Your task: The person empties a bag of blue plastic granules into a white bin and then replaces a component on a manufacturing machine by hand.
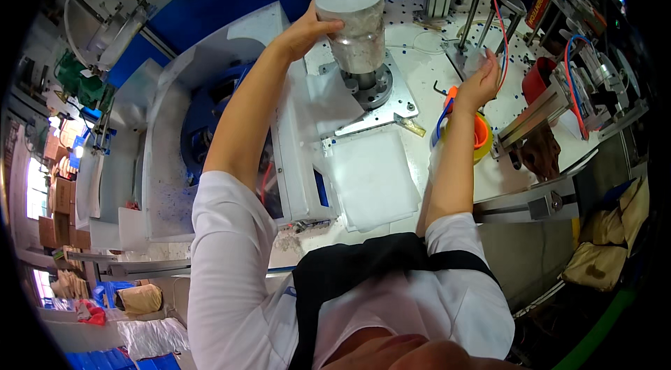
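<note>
- White workbench [447,69] speckled with blue bits fills the upper frame; cardboard boxes [59,209] at nine o'clock.
- Grey cylinder [351,24] stands upright at twelve o'clock on a bolted metal base [374,87], long axis vertical.
- Left hand [307,27] grips the cylinder's side.
- Right hand [481,80], at two o'clock, fingers spread, holds nothing.

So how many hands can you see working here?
2. The left hand grips the grey metal cylinder on the machine. The right hand reaches above the orange bowl. Others may be hidden.
</note>
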`<state>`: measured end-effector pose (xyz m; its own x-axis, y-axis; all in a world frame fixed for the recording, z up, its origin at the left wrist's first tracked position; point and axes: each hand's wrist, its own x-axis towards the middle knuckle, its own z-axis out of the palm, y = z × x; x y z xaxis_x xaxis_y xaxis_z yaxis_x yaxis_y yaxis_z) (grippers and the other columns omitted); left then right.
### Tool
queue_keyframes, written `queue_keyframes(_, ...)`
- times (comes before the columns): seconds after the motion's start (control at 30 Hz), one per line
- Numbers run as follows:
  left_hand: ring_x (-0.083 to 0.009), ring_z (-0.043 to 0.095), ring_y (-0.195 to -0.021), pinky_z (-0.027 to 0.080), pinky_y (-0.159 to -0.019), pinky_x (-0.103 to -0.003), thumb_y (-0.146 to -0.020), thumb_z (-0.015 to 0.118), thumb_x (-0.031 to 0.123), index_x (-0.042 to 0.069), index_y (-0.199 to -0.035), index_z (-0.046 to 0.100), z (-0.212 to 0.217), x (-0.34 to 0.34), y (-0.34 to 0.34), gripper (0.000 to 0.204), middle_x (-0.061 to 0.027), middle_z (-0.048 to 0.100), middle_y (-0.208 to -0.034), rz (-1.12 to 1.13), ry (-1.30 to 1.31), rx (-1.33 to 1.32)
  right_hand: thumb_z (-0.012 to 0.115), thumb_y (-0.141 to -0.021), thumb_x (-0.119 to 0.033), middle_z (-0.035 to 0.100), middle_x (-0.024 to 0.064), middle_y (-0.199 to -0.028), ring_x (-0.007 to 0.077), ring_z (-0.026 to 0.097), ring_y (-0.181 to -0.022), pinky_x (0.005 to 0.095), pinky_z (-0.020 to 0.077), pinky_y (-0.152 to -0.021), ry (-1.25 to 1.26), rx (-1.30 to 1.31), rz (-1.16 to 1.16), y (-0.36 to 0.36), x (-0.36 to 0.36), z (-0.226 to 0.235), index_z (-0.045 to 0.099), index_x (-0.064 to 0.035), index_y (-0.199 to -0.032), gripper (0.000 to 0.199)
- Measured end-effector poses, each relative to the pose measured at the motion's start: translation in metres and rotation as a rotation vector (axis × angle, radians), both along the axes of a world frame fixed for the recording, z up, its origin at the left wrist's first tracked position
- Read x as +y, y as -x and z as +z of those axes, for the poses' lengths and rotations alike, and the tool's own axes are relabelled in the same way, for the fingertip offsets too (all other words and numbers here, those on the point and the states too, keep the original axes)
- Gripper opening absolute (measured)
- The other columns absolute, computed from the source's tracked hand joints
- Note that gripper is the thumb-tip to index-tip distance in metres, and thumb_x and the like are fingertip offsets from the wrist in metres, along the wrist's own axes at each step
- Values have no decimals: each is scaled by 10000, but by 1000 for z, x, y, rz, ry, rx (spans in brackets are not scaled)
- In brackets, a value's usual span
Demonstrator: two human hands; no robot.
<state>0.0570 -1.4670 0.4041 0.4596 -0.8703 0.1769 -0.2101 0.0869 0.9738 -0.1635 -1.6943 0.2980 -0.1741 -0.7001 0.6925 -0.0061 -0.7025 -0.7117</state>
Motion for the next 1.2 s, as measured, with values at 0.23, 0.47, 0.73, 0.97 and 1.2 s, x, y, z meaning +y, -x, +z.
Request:
queue_keyframes(0.23, -277, 282, -1255, 229, -1048, -426, -602, 785, 234, 93, -1385, 78, -20, -2, -25, 1065, -138, 331, -1324, -40, -49, 47, 589, -804, -188, 532, 143, -1117, 301, 497, -1066, 404, 443, -855, -53, 836, 7, -74, -2, 2, 541, -36, -1106, 341)
queue_keyframes(0.47, -216, 449, -1124, 316, -982, -347, -569, 835, 311, 54, -1263, 410, -13, -6, -20, 854, -83, 520, -1172, -83, -33, -17, 537, -808, -165, 552, 167, -1085, 345, 503, -1057, 410, 465, -840, -215, 1363, 146, -115, -7, -59, 585, -28, -1049, 281)
queue_keyframes(0.73, -324, 106, -1346, 94, -1088, -423, -562, 824, 351, 73, -1342, -266, 4, -1, -3, 1369, -217, 167, -1433, -25, -154, -125, 536, -784, -203, 634, 157, -825, 347, 602, -798, 413, 466, -696, -200, 651, 378, -95, -34, -42, 602, -54, -824, 168)
queue_keyframes(0.97, -316, 279, -1299, 239, -1053, -348, -707, 694, 468, 63, -1406, 181, 43, 78, 55, 957, -200, 286, -1402, 166, -512, -532, 610, -783, -137, 600, 59, -840, 185, 548, -802, 302, 418, -742, -76, 25, 388, 46, 77, 51, 588, -25, -840, 128)
queue_keyframes(1.2, -287, 272, -1311, 224, -1057, -382, -721, 654, 432, 54, -1356, 325, 87, 167, 193, 809, -141, 297, -1414, -406, -367, -809, 600, -742, -72, 509, 143, -980, 323, 478, -926, 415, 389, -791, 210, 1001, 347, 160, 172, -41, 536, -30, -1032, 301)
